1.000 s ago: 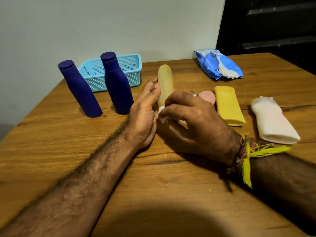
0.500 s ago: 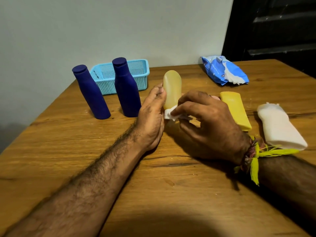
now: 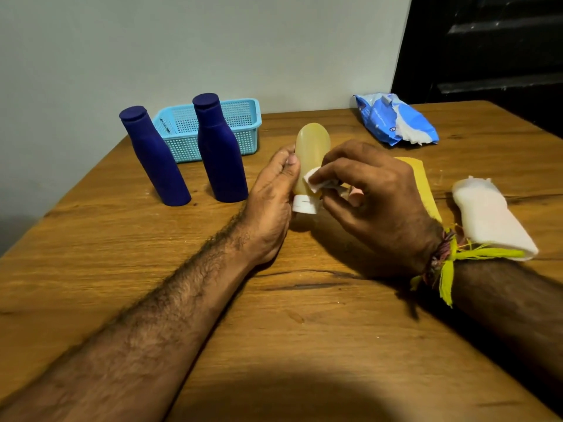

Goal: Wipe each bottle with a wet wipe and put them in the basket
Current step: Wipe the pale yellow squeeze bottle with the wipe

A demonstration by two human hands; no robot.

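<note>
A translucent yellow bottle (image 3: 313, 144) stands on its white cap (image 3: 304, 205) at the table's middle. My left hand (image 3: 271, 205) grips its left side. My right hand (image 3: 374, 202) pinches a white wet wipe (image 3: 320, 182) against the bottle's lower front. Two dark blue bottles (image 3: 155, 159) (image 3: 221, 150) stand upright to the left, in front of a light blue basket (image 3: 243, 117) by the wall. A flat yellow bottle (image 3: 422, 184) lies behind my right hand, and a white bottle (image 3: 487, 217) lies further right.
A blue pack of wet wipes (image 3: 396, 120) lies open at the back right of the wooden table (image 3: 274, 315). A grey wall runs behind the basket, and a dark area lies past the table's right edge.
The wipe in my right hand has slid along the yellow bottle, whose white cap now shows below my fingers. My head has shifted, so everything sits further right in view.
</note>
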